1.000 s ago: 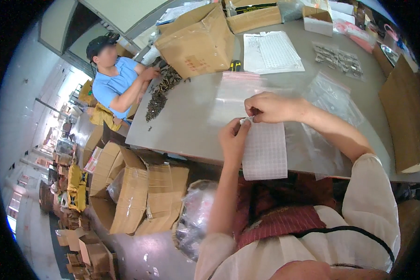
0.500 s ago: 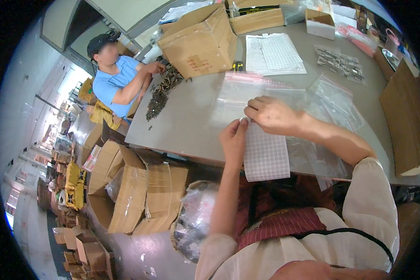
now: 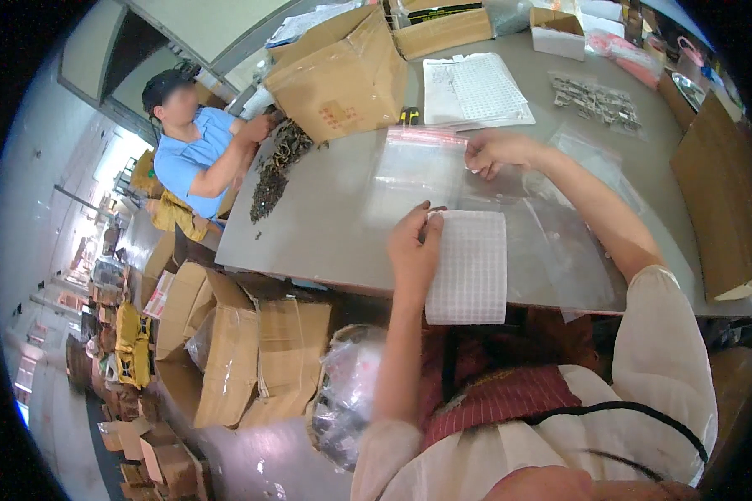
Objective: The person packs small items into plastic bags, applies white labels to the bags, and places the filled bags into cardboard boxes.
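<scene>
My left hand [image 3: 414,249] pinches the upper left corner of a pale sheet of small round stickers [image 3: 468,271], which hangs over the table's front edge. My right hand [image 3: 500,153] is farther out, at the upper right corner of a stack of clear zip bags [image 3: 414,171] with red-striped tops. Its thumb and fingers are drawn together on a tiny white piece, which looks like a sticker from the sheet. More loose clear bags [image 3: 564,250] lie under and beside my right forearm.
Beyond the bags lie white printed sheets [image 3: 485,88] and a bag of metal parts [image 3: 595,102]. A cardboard box [image 3: 342,79] stands at the far left, beside a pile of dark small parts [image 3: 276,171] that a person in blue [image 3: 196,154] handles. Another carton [image 3: 714,196] stands at right.
My right hand has left the sticker sheet's top and moved out and right to the clear bags. My left hand still holds the sheet. The view has shifted slightly.
</scene>
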A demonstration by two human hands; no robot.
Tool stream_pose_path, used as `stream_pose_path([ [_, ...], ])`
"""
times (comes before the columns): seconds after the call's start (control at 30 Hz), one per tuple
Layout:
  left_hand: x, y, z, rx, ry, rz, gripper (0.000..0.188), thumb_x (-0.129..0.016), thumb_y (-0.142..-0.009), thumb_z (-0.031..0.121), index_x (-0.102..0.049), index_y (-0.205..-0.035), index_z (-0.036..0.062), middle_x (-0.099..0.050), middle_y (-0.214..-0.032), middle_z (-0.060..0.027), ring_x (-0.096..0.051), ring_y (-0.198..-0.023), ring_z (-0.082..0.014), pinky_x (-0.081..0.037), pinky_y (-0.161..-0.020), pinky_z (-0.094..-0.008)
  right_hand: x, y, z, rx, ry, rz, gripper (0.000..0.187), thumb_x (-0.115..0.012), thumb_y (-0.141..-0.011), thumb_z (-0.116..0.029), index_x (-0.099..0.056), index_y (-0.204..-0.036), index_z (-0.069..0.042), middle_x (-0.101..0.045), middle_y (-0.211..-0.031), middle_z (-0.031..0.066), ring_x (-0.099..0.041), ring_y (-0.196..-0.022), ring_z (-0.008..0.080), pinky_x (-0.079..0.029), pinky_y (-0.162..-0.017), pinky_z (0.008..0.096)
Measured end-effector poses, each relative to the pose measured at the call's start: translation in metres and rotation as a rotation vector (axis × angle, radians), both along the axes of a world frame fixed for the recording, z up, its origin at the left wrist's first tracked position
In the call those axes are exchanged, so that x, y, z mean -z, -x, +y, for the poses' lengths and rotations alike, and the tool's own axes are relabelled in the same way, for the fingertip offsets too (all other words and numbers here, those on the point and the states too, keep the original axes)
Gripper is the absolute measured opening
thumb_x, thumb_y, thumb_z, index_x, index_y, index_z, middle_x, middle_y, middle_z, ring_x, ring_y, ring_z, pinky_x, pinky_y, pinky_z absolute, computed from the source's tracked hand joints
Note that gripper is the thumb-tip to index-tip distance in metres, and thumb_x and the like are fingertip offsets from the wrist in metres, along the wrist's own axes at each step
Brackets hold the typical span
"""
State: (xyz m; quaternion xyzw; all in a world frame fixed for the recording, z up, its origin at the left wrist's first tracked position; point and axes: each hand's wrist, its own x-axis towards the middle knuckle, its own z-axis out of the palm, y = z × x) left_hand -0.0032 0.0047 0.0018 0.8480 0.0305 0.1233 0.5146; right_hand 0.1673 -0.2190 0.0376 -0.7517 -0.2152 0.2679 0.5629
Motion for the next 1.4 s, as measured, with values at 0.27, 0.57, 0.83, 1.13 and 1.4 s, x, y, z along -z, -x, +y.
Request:
stream_pose_path([
  [0.27, -0.003, -0.002, -0.011, 0.283, -0.361, -0.242, 0.027, -0.066, -0.09, 0.018, -0.073, -0.115, 0.0106, -0.067, -0.126, -0.0172, -0.057, -0.121, -0.0358, -0.041, -0.107, -0.0441, -0.018, -0.015, -0.021, -0.112, 0.447, -0.15, 0.02, -0.066, -0.076, -0.018, -0.064, -0.083, 0.0, -0.063, -0.071, 0.0057, -0.066, -0.068, 0.0154, -0.054, -0.057, 0.0313],
  [0.57, -0.008, -0.001, -0.01, 0.336, -0.224, -0.192, 0.029, -0.066, -0.088, 0.011, -0.072, -0.116, 0.0073, -0.067, -0.125, -0.018, -0.06, -0.119, -0.0333, -0.047, -0.1, -0.0397, -0.019, 0.008, 0.005, -0.151, 0.669, -0.378, 0.024, -0.072, -0.073, -0.021, -0.065, -0.07, 0.001, -0.064, -0.065, 0.0092, -0.065, -0.059, 0.019, -0.053, -0.05, 0.0347],
  [0.83, -0.006, -0.004, -0.018, 0.331, -0.253, -0.257, 0.029, -0.067, -0.087, 0.014, -0.07, -0.113, 0.0037, -0.07, -0.119, -0.0151, -0.063, -0.107, -0.0329, -0.048, -0.095, -0.0411, -0.015, -0.011, -0.007, -0.104, 0.509, -0.826, 0.026, -0.072, -0.072, -0.014, -0.068, -0.093, 0.002, -0.069, -0.083, 0.0156, -0.067, -0.075, 0.0285, -0.054, -0.068, 0.0405],
  [1.13, 0.0, 0.001, -0.013, 0.448, -0.051, -0.138, 0.026, -0.069, -0.087, 0.016, -0.071, -0.112, 0.0063, -0.071, -0.097, -0.0122, -0.063, -0.085, -0.0224, -0.051, -0.079, -0.0339, 0.025, 0.004, 0.04, -0.086, 0.327, -1.004, 0.021, -0.069, -0.075, -0.014, -0.068, -0.091, 0.0, -0.069, -0.082, 0.0138, -0.066, -0.078, 0.026, -0.053, -0.073, 0.0399],
  [1.4, -0.007, 0.004, -0.012, 0.11, 0.206, -0.03, 0.018, -0.068, -0.094, 0.015, -0.063, -0.09, -0.0013, -0.055, -0.072, 0.0005, -0.047, -0.069, -0.0065, -0.041, -0.062, -0.0246, -0.016, -0.019, -0.018, -0.158, 0.823, -0.439, 0.033, -0.077, -0.069, -0.022, -0.066, -0.087, 0.003, -0.067, -0.074, 0.0136, -0.065, -0.062, 0.0238, -0.052, -0.057, 0.0396],
])
